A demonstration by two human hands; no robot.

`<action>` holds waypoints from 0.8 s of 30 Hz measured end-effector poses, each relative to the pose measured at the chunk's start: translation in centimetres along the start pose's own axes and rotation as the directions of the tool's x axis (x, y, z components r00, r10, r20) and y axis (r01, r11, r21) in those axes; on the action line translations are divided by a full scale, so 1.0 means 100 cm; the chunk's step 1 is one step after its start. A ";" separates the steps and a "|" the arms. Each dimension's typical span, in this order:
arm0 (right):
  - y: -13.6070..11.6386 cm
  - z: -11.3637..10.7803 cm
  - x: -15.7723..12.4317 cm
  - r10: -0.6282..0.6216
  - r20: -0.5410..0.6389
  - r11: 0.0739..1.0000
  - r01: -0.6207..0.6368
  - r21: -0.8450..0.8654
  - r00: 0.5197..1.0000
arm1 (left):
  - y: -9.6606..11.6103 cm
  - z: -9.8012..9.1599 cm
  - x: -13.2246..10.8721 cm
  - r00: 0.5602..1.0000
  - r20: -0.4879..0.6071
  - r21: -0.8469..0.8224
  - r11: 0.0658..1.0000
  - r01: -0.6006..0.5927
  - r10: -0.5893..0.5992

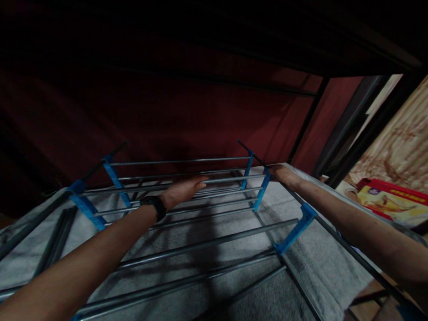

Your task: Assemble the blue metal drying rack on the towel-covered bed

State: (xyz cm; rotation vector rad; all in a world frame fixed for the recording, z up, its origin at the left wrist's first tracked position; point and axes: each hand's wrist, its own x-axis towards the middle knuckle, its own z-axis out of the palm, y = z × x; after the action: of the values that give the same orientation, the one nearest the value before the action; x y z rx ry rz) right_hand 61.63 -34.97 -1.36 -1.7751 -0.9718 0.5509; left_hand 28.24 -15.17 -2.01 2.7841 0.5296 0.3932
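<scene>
A metal drying rack [205, 244] with grey rods and blue plastic joints stretches out below me. A grey towel [189, 230] lies spread under its rods. My left hand [183, 189], with a black watch on the wrist, reaches over the far rods, fingers stretched out flat on a rod. At the rack's far right corner, beside a blue joint [262, 189], my right hand [284, 175] rests on the edge; its fingers curl round the frame there.
A dark red curtain [181, 109] hangs just behind the rack. Dark metal posts [347, 126] stand at the right. A red and yellow box [396, 199] lies on a patterned surface at the far right. The scene is dim.
</scene>
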 end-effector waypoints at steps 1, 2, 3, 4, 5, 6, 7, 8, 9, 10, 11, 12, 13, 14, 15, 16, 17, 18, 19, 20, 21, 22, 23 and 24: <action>-0.001 0.001 0.000 0.015 -0.012 1.000 -0.015 0.005 1.000 | 0.001 0.000 -0.001 1.000 0.004 0.002 1.000 0.002 -0.002; -0.002 0.001 -0.001 0.028 -0.024 1.000 -0.028 0.008 0.999 | 0.001 0.000 -0.002 1.000 0.009 0.006 1.000 0.005 -0.005; -0.003 0.002 -0.001 0.040 -0.035 0.999 -0.039 0.010 0.999 | 0.001 0.000 -0.002 1.000 0.013 0.012 1.000 0.008 -0.008; -0.003 0.002 -0.001 0.049 -0.042 0.999 -0.048 0.011 0.998 | 0.001 0.000 -0.002 1.000 0.016 0.019 1.000 0.009 -0.009; -0.004 0.002 -0.001 0.057 -0.048 0.998 -0.056 0.011 0.997 | 0.001 0.000 -0.002 1.000 0.016 0.028 1.000 0.010 -0.010; -0.005 0.003 -0.001 0.063 -0.052 0.998 -0.062 0.012 0.997 | 0.001 0.000 -0.002 1.000 0.015 0.035 0.999 0.009 -0.010; -0.005 0.003 -0.001 0.068 -0.054 0.998 -0.067 0.012 0.996 | 0.000 0.000 -0.001 1.000 0.010 0.041 0.999 0.007 -0.007; -0.006 0.004 -0.002 0.071 -0.055 0.997 -0.070 0.011 0.996 | 0.000 0.000 -0.001 1.000 0.007 0.042 0.999 0.003 -0.003; -0.006 0.004 -0.002 0.073 -0.055 0.997 -0.072 0.008 0.996 | 0.000 0.001 -0.001 1.000 0.010 0.040 0.999 0.001 -0.001; -0.007 0.004 -0.002 0.074 -0.055 0.997 -0.074 0.004 0.996 | 0.000 0.001 0.000 1.000 0.015 0.035 0.999 0.003 -0.004; -0.007 0.005 -0.002 0.074 -0.056 0.997 -0.075 -0.004 0.996 | 0.001 0.001 -0.001 1.000 0.020 0.030 1.000 0.009 -0.010; -0.007 0.005 -0.002 0.075 -0.059 0.997 -0.076 -0.013 0.995 | 0.002 0.001 -0.001 1.000 0.025 0.026 1.000 0.016 -0.016; -0.007 0.005 -0.002 0.077 -0.061 0.997 -0.078 -0.023 0.995 | 0.003 0.000 -0.001 0.999 0.030 0.021 1.000 0.022 -0.023; -0.007 0.005 -0.002 0.078 -0.064 0.996 -0.081 -0.036 0.995 | 0.004 0.000 -0.002 0.999 0.034 0.012 1.000 0.026 -0.027; -0.007 0.005 -0.002 0.080 -0.065 0.995 -0.084 -0.050 0.995 | 0.005 0.000 -0.002 0.999 0.034 -0.002 1.000 0.025 -0.025; -0.007 0.005 -0.002 0.082 -0.066 0.994 -0.087 -0.067 0.994 | 0.006 0.000 -0.001 0.999 0.033 -0.017 1.000 0.022 -0.022; -0.008 0.005 -0.002 0.084 -0.066 0.992 -0.090 -0.087 0.994 | 0.006 -0.001 -0.001 0.999 0.030 -0.034 0.999 0.020 -0.019; -0.009 0.005 -0.002 0.085 -0.066 0.990 -0.092 -0.109 0.994 | 0.007 -0.002 0.001 0.999 0.025 -0.047 0.999 0.021 -0.020; -0.010 0.005 -0.002 0.085 -0.065 0.987 -0.093 -0.132 0.994 | 0.007 -0.002 0.002 0.999 0.019 -0.055 0.998 0.028 -0.027; -0.012 0.006 -0.003 0.085 -0.065 0.985 -0.094 -0.148 0.994 | 0.007 -0.003 0.003 0.999 0.016 -0.057 0.998 0.036 -0.035; -0.013 0.006 -0.004 0.069 -0.061 0.982 -0.079 -0.174 0.996 | 0.008 -0.004 0.003 0.999 0.019 -0.057 0.997 0.042 -0.041; -0.015 0.007 -0.006 0.032 -0.050 0.975 -0.042 -0.218 0.998 | 0.009 -0.005 0.003 0.999 0.023 -0.057 0.997 0.050 -0.048; -0.015 0.007 -0.008 -0.011 -0.031 0.965 0.002 -0.263 0.999 | 0.010 -0.006 0.002 0.998 0.029 -0.057 0.997 0.056 -0.055; -0.014 0.007 -0.009 -0.101 0.017 0.928 0.101 -0.359 0.995 | 0.012 -0.006 0.001 0.998 0.034 -0.056 0.997 0.054 -0.052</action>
State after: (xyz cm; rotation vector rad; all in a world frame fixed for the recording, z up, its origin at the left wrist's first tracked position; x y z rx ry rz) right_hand 60.07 -35.06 -0.42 -2.0320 -1.2152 0.3173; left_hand 28.50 -16.04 -1.06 2.7105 0.5747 0.3454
